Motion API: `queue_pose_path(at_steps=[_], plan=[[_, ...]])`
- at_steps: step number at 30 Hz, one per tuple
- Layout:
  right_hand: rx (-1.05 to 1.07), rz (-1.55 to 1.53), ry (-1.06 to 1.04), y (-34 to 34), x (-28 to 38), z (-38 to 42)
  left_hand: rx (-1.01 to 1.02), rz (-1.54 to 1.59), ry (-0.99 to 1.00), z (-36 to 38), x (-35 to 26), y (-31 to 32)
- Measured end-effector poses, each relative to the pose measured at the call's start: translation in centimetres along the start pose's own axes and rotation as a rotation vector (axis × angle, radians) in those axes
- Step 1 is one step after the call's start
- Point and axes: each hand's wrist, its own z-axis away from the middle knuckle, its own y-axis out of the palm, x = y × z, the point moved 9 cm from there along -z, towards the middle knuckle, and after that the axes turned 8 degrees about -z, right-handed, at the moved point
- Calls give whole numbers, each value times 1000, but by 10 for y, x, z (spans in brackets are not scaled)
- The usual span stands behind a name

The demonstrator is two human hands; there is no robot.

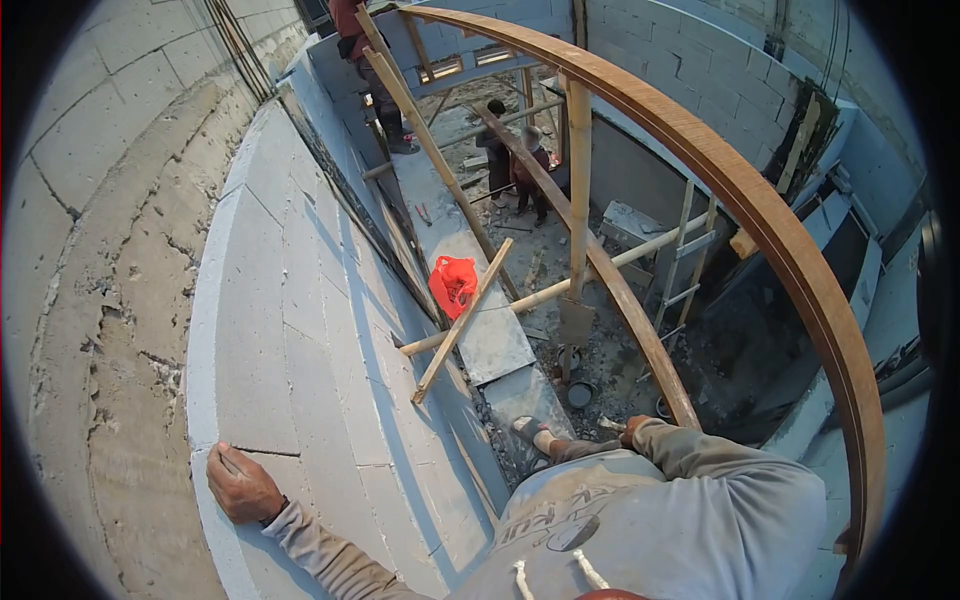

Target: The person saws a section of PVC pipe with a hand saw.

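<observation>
My left hand is at the outer top edge of the pale block wall, its fingers bent around that edge. Close by, a dark gap runs between two blocks. My right hand is low by my waist, mostly covered by its sleeve. It looks closed, and a small light-coloured piece sticks out beside it, too small to name. Below me, my sandalled foot stands on a narrow plank platform.
A curved wooden beam arches across on my right. Bamboo poles and a loose wooden strip cross the platform, near a red plastic bag. A ladder leans below. Several people, including one person, stand farther off.
</observation>
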Motion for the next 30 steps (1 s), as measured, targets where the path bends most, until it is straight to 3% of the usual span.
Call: queue_pose_path(at_steps=[30], plan=[[-13, 10, -24, -2, 8, -4, -1, -14, 21, -1, -3, -3]])
